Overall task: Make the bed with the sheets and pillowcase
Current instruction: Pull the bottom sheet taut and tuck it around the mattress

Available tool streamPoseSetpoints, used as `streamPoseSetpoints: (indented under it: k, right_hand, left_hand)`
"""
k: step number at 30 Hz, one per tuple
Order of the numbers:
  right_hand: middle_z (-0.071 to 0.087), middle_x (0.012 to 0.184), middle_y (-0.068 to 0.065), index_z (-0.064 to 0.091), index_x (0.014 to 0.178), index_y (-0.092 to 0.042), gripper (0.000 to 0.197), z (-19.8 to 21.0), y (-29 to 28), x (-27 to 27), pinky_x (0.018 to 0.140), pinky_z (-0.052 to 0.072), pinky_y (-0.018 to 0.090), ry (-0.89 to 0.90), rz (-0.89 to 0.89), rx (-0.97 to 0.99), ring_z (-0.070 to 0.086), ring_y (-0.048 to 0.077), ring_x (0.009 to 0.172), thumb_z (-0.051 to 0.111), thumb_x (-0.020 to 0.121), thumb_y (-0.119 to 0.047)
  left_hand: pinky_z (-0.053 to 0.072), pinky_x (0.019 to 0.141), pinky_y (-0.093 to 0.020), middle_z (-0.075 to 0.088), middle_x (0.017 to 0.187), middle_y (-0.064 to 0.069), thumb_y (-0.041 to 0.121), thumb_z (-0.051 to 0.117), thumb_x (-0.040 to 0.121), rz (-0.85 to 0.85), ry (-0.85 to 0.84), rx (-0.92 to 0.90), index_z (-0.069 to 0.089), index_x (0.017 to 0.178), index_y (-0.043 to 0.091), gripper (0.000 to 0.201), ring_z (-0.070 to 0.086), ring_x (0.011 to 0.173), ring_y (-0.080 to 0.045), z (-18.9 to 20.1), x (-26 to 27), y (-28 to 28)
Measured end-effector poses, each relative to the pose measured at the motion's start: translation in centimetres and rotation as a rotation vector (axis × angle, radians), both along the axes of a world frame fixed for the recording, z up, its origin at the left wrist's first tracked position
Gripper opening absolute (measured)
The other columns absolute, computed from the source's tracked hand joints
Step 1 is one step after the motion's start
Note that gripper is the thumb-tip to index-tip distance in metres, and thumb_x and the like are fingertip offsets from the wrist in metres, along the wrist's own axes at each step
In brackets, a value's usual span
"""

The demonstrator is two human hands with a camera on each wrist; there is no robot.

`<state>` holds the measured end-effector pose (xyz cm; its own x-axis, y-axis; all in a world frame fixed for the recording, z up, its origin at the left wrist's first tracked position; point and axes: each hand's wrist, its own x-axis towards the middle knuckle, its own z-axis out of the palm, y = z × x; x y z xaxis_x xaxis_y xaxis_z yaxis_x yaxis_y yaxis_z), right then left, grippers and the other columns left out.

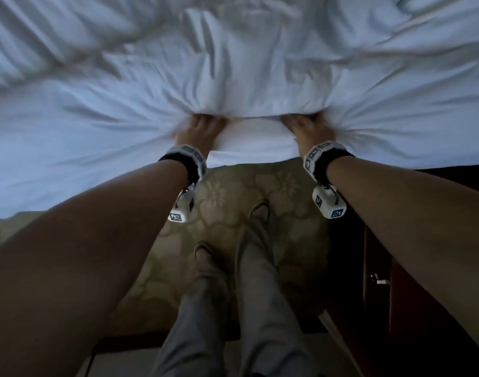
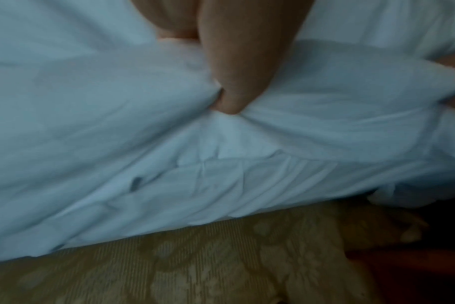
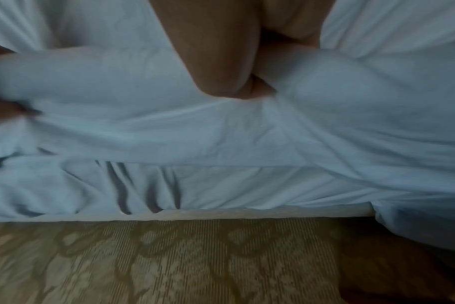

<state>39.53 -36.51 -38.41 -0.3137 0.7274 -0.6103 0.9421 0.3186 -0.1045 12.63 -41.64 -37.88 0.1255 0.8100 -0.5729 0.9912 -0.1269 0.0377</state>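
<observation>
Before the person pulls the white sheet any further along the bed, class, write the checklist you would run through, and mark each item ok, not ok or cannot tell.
1. Left hand grips the white cotton sheet: ok; fabric bunches round it.
2. Right hand grips the same sheet: ok.
3. Both hands at matching height along the edge: ok.
4. Sheet lies smooth across the bed: not ok; deep wrinkles fan out from both grips.
5. Feet stand free on the patterned beige carpet, clear of hanging fabric: ok.
6. Far edge of the sheet is aligned: cannot tell; out of view.
</observation>
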Motion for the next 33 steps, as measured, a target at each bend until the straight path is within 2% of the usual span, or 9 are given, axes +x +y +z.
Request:
streamPoseSetpoints:
  k: [3,5,7,11,13,18,24,28,33]
  right_hand:
    - [0.057,0.131,0.014,0.037,0.146,-0.028,0.045,2.6,-0.3,-0.6,0.083,0.05,0.043,0.004,0.037,0.02,0.06,0.039,0.107,0.035,0.103,-0.017]
    - [0.06,0.12,0.02,0.05,0.136,-0.009,0.041,4.8,-1.7,-1.0,0.091,0.049,0.042,-0.105,-0.001,-0.134,0.061,0.038,0.105,0.03,0.105,-0.029]
    - [0.064,0.11,0.02,0.059,0.12,0.003,0.04,6.7,-4.8,-0.6,0.09,0.049,0.038,-0.195,0.024,-0.26,0.063,0.034,0.099,0.036,0.105,-0.025]
    - [0.058,0.081,0.011,0.058,0.101,0.002,0.036,8.7,-13.5,1.0,0.073,0.04,0.032,-0.308,0.067,-0.398,0.053,0.022,0.067,0.035,0.105,-0.026]
    - [0.064,0.099,0.015,0.059,0.115,0.004,0.037,8.7,-16.7,1.7,0.074,0.04,0.032,-0.359,0.105,-0.423,0.053,0.024,0.075,0.037,0.104,-0.023]
    - [0.066,0.112,0.013,0.056,0.132,-0.014,0.035,9.1,-19.3,2.8,0.073,0.049,0.033,-0.247,0.053,-0.374,0.065,0.03,0.087,0.039,0.101,-0.021]
    - [0.042,0.148,0.009,0.034,0.147,-0.035,0.056,9.8,-19.1,5.4,0.081,0.051,0.033,-0.147,-0.066,-0.339,0.061,0.031,0.103,0.043,0.096,-0.016]
    - [0.041,0.149,0.011,0.032,0.148,-0.033,0.057,10.4,-17.1,8.5,0.079,0.05,0.035,-0.118,-0.14,-0.316,0.059,0.032,0.099,0.045,0.096,-0.012]
    - [0.042,0.148,0.007,0.038,0.145,-0.028,0.055,10.9,-14.1,14.7,0.105,0.042,0.045,-0.092,-0.167,-0.27,0.046,0.031,0.128,0.047,0.092,-0.016]
  left_hand:
    - [0.048,0.092,-0.042,0.045,0.146,-0.003,0.001,0.048,0.091,-0.019,-0.038,-0.069,0.027,0.148,0.04,0.072,0.053,0.122,-0.034,0.9,-1.0,-0.3]
    - [0.049,0.095,-0.041,0.051,0.141,-0.003,0.016,0.046,0.096,-0.048,0.008,-0.18,0.039,0.144,0.033,0.051,0.055,0.119,-0.031,2.4,-1.1,-1.4]
    - [0.045,0.099,-0.038,0.053,0.137,-0.011,0.018,0.046,0.099,-0.098,0.085,-0.293,0.05,0.137,0.014,0.039,0.052,0.123,-0.029,4.3,0.0,-4.1]
    - [0.041,0.102,-0.033,0.056,0.13,-0.007,0.021,0.046,0.1,-0.216,0.018,-0.501,0.054,0.131,0.007,0.035,0.055,0.119,-0.022,1.0,1.4,-13.6]
    - [0.041,0.104,-0.032,0.053,0.136,-0.003,0.031,0.043,0.1,-0.02,0.003,-0.558,0.049,0.136,0.014,0.041,0.054,0.121,-0.02,2.1,2.6,-17.2]
    - [0.037,0.104,-0.031,0.05,0.14,-0.011,0.008,0.05,0.096,0.204,-0.142,-0.489,0.048,0.138,0.01,0.042,0.048,0.128,-0.027,4.8,3.5,-21.3]
    - [0.039,0.108,-0.036,0.05,0.143,-0.001,0.025,0.062,0.092,0.262,-0.351,-0.411,0.039,0.145,0.029,0.058,0.051,0.128,-0.024,8.7,4.1,-18.3]
    - [0.041,0.105,-0.037,0.057,0.135,-0.001,0.028,0.066,0.089,0.318,-0.444,-0.276,0.047,0.14,0.026,0.054,0.055,0.122,-0.024,10.5,7.3,-14.6]
    - [0.043,0.103,-0.035,0.062,0.127,0.003,0.034,0.068,0.086,0.326,-0.47,-0.188,0.054,0.132,0.029,0.049,0.059,0.115,-0.019,11.2,14.3,-9.4]
